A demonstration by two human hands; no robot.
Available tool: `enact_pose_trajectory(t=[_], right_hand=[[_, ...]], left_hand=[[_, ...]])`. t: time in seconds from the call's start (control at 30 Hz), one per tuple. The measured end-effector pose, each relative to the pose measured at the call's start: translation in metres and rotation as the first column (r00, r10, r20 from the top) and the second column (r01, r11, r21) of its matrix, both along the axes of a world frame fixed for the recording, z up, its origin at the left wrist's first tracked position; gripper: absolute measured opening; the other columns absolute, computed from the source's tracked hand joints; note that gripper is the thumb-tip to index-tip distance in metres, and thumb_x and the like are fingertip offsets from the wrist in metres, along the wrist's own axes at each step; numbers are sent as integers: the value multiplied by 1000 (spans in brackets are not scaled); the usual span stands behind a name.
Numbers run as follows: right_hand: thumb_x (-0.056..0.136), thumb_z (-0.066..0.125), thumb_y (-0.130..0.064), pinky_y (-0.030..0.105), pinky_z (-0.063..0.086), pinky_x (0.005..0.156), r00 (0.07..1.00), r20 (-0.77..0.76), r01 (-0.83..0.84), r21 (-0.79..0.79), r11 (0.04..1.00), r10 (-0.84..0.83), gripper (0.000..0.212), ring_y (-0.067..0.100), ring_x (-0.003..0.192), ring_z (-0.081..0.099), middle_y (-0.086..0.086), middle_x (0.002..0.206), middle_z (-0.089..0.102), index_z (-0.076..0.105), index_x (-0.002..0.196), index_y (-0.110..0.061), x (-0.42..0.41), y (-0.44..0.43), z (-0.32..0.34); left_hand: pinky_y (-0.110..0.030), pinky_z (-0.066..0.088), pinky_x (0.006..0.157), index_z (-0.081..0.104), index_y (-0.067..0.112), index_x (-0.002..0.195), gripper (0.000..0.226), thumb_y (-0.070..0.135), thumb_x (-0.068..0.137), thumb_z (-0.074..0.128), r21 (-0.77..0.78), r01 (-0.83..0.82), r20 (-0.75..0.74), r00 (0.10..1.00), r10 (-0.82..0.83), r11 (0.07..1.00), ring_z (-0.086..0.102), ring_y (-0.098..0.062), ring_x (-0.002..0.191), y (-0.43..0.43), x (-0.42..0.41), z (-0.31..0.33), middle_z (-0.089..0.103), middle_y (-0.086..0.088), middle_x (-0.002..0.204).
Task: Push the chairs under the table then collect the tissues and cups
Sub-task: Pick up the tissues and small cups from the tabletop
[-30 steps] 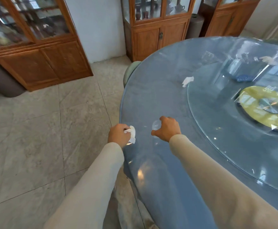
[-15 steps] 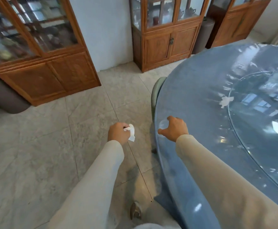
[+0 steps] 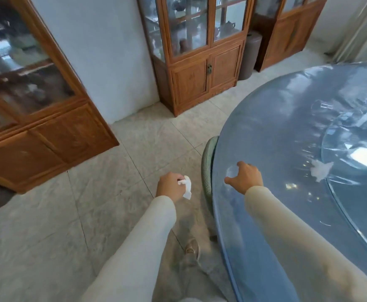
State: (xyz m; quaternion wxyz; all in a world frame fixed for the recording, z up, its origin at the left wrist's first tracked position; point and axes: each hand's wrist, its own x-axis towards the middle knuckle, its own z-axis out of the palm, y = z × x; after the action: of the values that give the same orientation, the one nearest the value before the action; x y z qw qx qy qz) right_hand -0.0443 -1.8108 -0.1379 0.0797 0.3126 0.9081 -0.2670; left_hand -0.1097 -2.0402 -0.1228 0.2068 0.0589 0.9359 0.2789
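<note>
My left hand [image 3: 170, 186] is closed on a crumpled white tissue [image 3: 186, 186] and hangs over the floor, left of the table. Just inside the rim of the round blue table [image 3: 265, 214], my right hand [image 3: 246, 177] grips a clear plastic cup [image 3: 231, 171]. Another white tissue [image 3: 320, 169] lies on the table to the right, beside the edge of the glass turntable [image 3: 356, 171]. A green chair back [image 3: 207, 171] is tucked against the table rim between my hands. A second clear cup [image 3: 318, 105] stands farther back on the table.
Wooden display cabinets [image 3: 197, 62] with glass doors line the wall ahead, another cabinet [image 3: 36, 118] stands at left. A dark cylindrical stool [image 3: 250, 55] sits between cabinets. Tiled floor [image 3: 91, 203] stretches left of the table. My shoe [image 3: 192, 247] shows below.
My view has swung left, so the table has slid to the right. Both hands keep their hold; the left hand with the tissue has come off the table rim and is now over the floor.
</note>
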Motion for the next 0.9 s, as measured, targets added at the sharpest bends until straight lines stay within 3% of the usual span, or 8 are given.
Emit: enact_pose_trajectory(t=[0.2,0.33,0.43,0.53,0.63,0.77,0.9], right_hand=[[78,75,-39,38,48,78,980,57,195,-38,980,-192,64,37,110,60,13,127,58,51,132,-13,-59,53,-13],[80,71,-35,38,49,83,948,98,307,-26,951,-304,62,36,113,59,12,129,55,49,135,-15,-73,82,-22],[80,69,-32,39,50,88,925,137,364,-50,930,-355,59,36,115,58,12,129,55,50,134,-16,-76,89,-34],[79,70,-32,38,50,87,905,144,416,-88,905,-401,55,35,112,59,11,124,57,51,128,-16,-81,88,-45],[76,70,-32,34,50,82,870,139,487,-93,869,-473,50,32,107,61,8,119,62,54,121,-17,-90,92,-48],[70,79,-36,36,53,82,807,244,576,-125,808,-538,61,31,107,61,6,118,63,54,122,-18,-96,96,-45],[70,81,-34,36,51,86,729,255,679,-155,717,-635,68,31,111,60,5,123,60,50,129,-22,-101,86,-48]], left_hand=[[-29,48,63,77,12,85,24,7,83,53,-36,222,37,975,-221,974,63,-30,76,78,-88,6,74,-11,85],[-25,44,66,78,13,91,24,8,84,56,-45,380,30,925,-379,924,65,-32,86,134,-124,1,74,-11,91],[-28,44,62,77,10,86,21,6,81,57,-42,486,29,874,-485,873,65,-33,82,171,-141,-6,74,-13,87],[-37,54,71,76,9,85,20,5,82,56,-34,592,52,806,-590,805,66,-35,84,205,-152,-17,74,-14,87],[-39,55,74,77,10,86,19,8,84,58,-16,695,57,718,-693,719,66,-37,88,241,-166,-28,74,-13,90],[-35,53,74,78,13,88,19,10,84,59,-17,810,50,586,-808,586,67,-35,89,286,-187,-39,75,-10,92],[-36,53,72,78,12,85,21,7,82,57,24,886,89,459,-884,462,67,-36,87,325,-199,-44,75,-11,88]])
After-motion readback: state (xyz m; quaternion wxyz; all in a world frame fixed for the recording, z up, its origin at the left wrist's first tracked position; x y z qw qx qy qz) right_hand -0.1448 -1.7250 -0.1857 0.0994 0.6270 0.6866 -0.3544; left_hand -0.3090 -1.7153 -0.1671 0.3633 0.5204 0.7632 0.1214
